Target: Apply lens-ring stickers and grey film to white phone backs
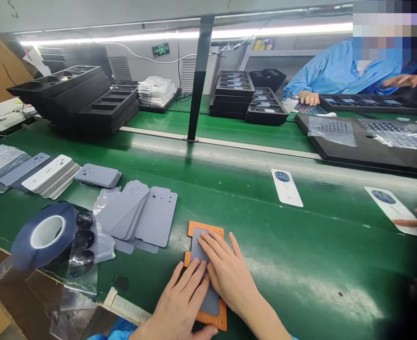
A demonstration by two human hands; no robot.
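A thin grey phone-shaped sheet (211, 302) lies in an orange fixture (222, 315) on the green bench. Fingers of my left hand (182, 297) rest flat on the sheet's left side, and its thumb reaches the fixture's lower edge. My right hand (230, 274) lies flat over the sheet's upper part, fingers spread, hiding much of it. Left of the fixture are fanned grey sheets (157, 217) with camera cutouts. A roll of clear film tape (47, 231) with dark oval pieces (84, 239) on its strip sits at the bench's left edge.
Stacked grey sheets (97, 174) and white sheets (48, 174) lie at left. Black trays (109, 106) stand behind them. A dark post (196, 80) rises mid-bench. White cards (287, 189) lie at right, with another person's fingers (412, 222) on one. A person in blue (336, 66) works opposite.
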